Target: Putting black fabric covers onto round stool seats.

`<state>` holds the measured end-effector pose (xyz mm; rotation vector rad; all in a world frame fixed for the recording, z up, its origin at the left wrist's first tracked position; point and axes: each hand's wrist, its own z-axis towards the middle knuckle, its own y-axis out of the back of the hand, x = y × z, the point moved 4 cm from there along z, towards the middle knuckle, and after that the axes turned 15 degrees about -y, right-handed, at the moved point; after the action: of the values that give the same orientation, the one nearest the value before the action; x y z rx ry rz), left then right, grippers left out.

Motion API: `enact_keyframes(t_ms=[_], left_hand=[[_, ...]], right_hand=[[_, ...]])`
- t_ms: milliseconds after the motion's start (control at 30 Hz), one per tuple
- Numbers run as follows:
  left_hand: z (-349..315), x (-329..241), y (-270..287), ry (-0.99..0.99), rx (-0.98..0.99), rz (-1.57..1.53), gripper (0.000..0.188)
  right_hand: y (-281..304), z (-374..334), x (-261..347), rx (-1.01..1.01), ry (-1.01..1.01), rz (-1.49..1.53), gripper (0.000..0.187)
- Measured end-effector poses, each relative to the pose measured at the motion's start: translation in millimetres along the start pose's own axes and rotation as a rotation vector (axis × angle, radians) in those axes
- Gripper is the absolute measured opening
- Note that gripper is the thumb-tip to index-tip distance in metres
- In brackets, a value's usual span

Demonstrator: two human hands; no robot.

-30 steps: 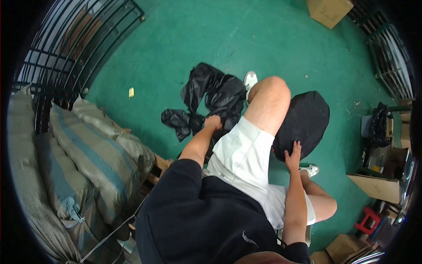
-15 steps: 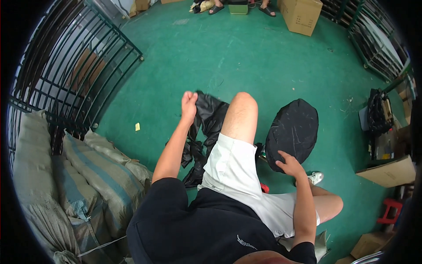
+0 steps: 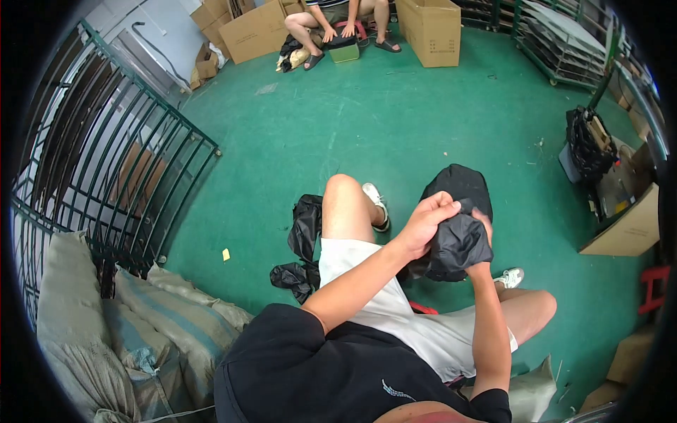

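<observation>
A bunched piece of thin black fabric hangs between my hands, just right of my raised left knee. My left hand is closed on its upper edge, thumb and fingers pinched together. My right hand grips the fabric's right side, its fingers partly hidden by the folds. Right behind the hands stands a rounded black cloth-covered form; what it rests on is hidden. More crumpled black fabric lies on the floor beside my left leg.
Woven sacks are piled at my left, below a green metal rack. Ahead, another person's hands rest above a green box, near a tall carton. A black bag and a red stool stand at right.
My left hand has come from the floor fabric on the left over to the right, and black fabric is now between both hands. My right hand has left the rounded form's face. The view has tilted up.
</observation>
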<state>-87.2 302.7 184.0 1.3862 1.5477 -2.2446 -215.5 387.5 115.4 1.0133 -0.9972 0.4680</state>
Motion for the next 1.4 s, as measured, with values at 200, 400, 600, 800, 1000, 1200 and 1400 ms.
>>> enact_keyframes(t_ms=[200, 400, 600, 800, 1000, 1200, 1400], left_hand=[[-14, 14, 56, -0.092, -0.068, 0.168, 0.045], [-46, 51, 85, 0.062, 0.054, 0.537, 0.110], [-43, 50, 109, 0.001, -0.192, 0.493, 0.028], [-32, 14, 138, -0.213, -0.441, 0.244, 0.011], [-32, 2, 177, -0.156, -0.356, -0.164, 0.032], [-45, 9, 137, -0.108, -0.307, 0.456, 0.045], [-55, 79, 181, 0.138, -0.445, 0.349, 0.053]], right_hand=[[-32, -24, -47, 0.414, -0.817, 0.564, 0.062], [-43, -39, -21, 0.565, -0.902, 0.790, 0.074], [-62, -33, -57, 0.474, -0.791, 0.434, 0.062], [-55, -22, -48, 0.397, -0.802, 0.660, 0.056], [-21, -11, -20, 0.111, -0.760, 1.046, 0.047], [-32, -24, -5, 0.350, -0.658, 0.604, 0.054], [-32, -5, -24, 0.009, -0.690, 0.525, 0.055]])
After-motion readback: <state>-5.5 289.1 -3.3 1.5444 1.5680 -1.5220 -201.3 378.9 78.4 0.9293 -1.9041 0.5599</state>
